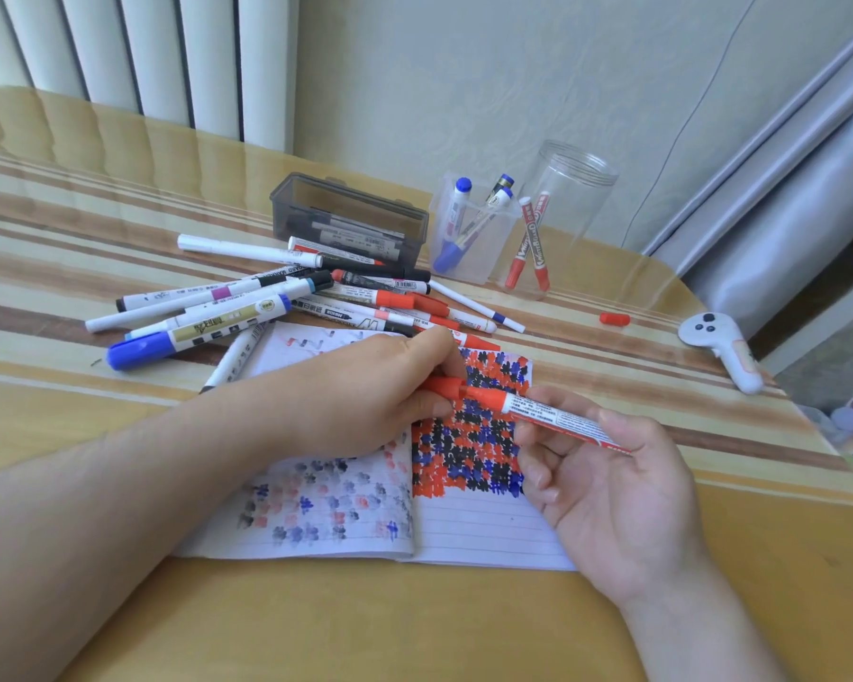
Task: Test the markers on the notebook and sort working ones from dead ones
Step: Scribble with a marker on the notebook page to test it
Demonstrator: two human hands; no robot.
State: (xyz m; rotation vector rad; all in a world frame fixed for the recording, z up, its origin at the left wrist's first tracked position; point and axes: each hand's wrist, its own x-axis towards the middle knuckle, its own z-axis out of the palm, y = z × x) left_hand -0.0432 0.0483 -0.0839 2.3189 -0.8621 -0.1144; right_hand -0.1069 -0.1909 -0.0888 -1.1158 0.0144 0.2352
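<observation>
An open lined notebook [483, 529] lies in front of me, its pages covered with red, blue and black test marks. Over the right page I hold a red marker [552, 418]. My right hand [611, 489] grips its white barrel. My left hand [365, 391] pinches the red cap [442, 386] at the marker's tip end; cap and barrel are nearly joined. A pile of several markers [286, 302] lies beyond the notebook. A square clear cup [469, 233] holds blue markers, and a round clear jar [557, 224] holds two red ones.
A grey translucent box [350, 214] with markers inside stands behind the pile. A loose red cap [614, 318] lies on the striped table to the right. A white controller [720, 347] rests near the table's right edge. A wall and radiator stand behind the table.
</observation>
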